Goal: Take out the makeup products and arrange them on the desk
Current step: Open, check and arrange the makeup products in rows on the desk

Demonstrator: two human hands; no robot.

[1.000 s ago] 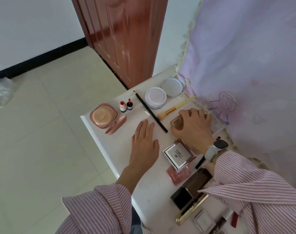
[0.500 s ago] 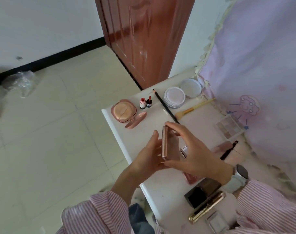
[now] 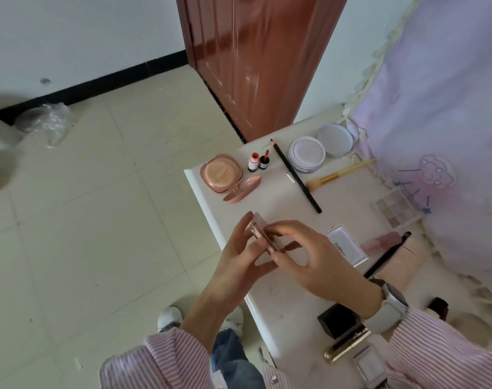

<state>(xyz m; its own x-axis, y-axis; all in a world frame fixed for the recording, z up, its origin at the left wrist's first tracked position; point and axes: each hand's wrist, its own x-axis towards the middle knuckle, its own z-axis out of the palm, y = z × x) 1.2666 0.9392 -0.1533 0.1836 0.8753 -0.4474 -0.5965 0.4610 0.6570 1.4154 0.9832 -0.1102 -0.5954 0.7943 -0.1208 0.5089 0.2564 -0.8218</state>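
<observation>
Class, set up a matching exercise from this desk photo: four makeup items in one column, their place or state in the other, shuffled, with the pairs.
Items:
1. rose-gold compact
2. black pencil
3. round powder jar
4. cushion compact

States:
A. open, at the desk's far left corner
B. lid off beside it
C. held in both hands
D. lying next to the brush

Pairs: 1-C, 2-D, 3-B, 4-A

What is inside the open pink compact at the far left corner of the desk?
A round beige puff fills the open pink compact. Whatever is under the puff is covered. Its lid is tilted open beside it.
</observation>
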